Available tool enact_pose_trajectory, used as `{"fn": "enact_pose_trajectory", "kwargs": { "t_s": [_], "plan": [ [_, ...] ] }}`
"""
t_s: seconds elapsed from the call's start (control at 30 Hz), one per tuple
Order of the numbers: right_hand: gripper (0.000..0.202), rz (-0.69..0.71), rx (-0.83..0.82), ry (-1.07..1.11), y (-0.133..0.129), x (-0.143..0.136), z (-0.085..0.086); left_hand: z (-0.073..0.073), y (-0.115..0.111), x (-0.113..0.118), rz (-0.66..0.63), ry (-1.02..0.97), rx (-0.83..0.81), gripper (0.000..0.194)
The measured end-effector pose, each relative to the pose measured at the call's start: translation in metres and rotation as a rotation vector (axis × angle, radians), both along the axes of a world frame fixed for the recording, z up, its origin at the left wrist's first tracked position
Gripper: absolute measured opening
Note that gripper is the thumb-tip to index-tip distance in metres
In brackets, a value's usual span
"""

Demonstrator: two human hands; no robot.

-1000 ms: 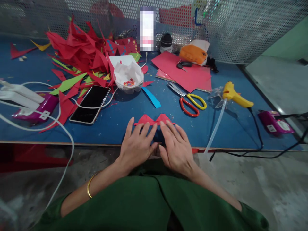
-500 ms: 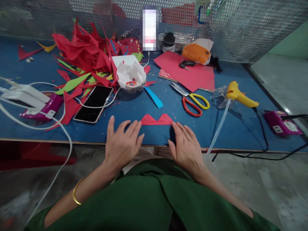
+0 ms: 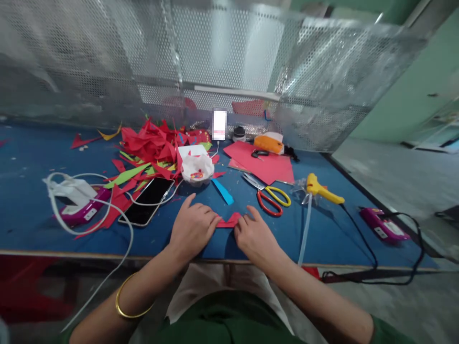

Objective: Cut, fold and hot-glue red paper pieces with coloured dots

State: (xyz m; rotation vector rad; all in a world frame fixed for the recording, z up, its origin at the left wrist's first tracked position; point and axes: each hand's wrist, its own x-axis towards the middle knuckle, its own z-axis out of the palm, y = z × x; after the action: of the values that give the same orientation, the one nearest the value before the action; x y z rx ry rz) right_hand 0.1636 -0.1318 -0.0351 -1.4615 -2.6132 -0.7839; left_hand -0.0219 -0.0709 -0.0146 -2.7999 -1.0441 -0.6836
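A small folded red paper piece [image 3: 228,221] stands low at the table's front part, between my two hands. My left hand [image 3: 195,225] has its fingers curled together at the paper's left end, with the thumb beneath. At the right end, my right hand [image 3: 255,233] pinches the paper, its index finger raised a little. The fingers hide both ends of the piece. Just beyond it lie a blue paper strip [image 3: 223,191] and scissors [image 3: 269,195] with one red and one yellow handle loop.
A paper-lined bowl [image 3: 197,168] holds small bright bits. Left are a phone [image 3: 147,203], cables and a heap of red scraps [image 3: 152,143]. Red sheets [image 3: 263,162] lie at the back. A yellow glue gun [image 3: 322,189] and a purple power strip [image 3: 383,228] are rightward.
My view has tilted up. Both hands, which lay flatter at the paper's ends, have come closer together and curled their fingers onto it. The paper now shows less between them.
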Motion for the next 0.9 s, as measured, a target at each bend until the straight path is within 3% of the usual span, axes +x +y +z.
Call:
{"fn": "enact_pose_trajectory", "kwargs": {
  "t_s": [0.1,0.17,0.3,0.43,0.53,0.67,0.8,0.9],
  "plan": [
    [0.020,-0.008,-0.001,-0.011,0.005,-0.003,-0.003,0.012,0.013,0.015,-0.058,-0.130,-0.141,0.020],
    [0.020,-0.052,-0.014,0.035,0.007,0.003,0.004,0.022,0.025,0.026,-0.074,-0.266,-0.210,0.016],
    [0.019,-0.271,-0.106,0.174,0.012,0.038,0.038,0.041,0.061,0.047,-0.090,-0.638,-0.398,0.018],
    [0.026,-0.432,-0.257,0.188,0.030,0.084,0.071,0.042,0.089,0.060,-0.073,-0.818,-0.441,0.029],
    [0.027,-0.394,-0.277,0.145,0.045,0.098,0.084,0.032,0.090,0.065,-0.102,-0.817,-0.378,0.024],
    [0.024,-0.277,-0.314,0.096,0.062,0.087,0.088,0.019,0.078,0.067,-0.246,-0.567,-0.177,0.027],
    [0.028,-0.161,-0.342,0.081,0.075,0.070,0.086,0.015,0.071,0.066,-0.197,-0.349,-0.151,0.012],
    [0.027,-0.099,-0.342,0.134,0.081,0.065,0.083,0.013,0.069,0.064,-0.157,-0.340,-0.190,0.011]
  ]
}}
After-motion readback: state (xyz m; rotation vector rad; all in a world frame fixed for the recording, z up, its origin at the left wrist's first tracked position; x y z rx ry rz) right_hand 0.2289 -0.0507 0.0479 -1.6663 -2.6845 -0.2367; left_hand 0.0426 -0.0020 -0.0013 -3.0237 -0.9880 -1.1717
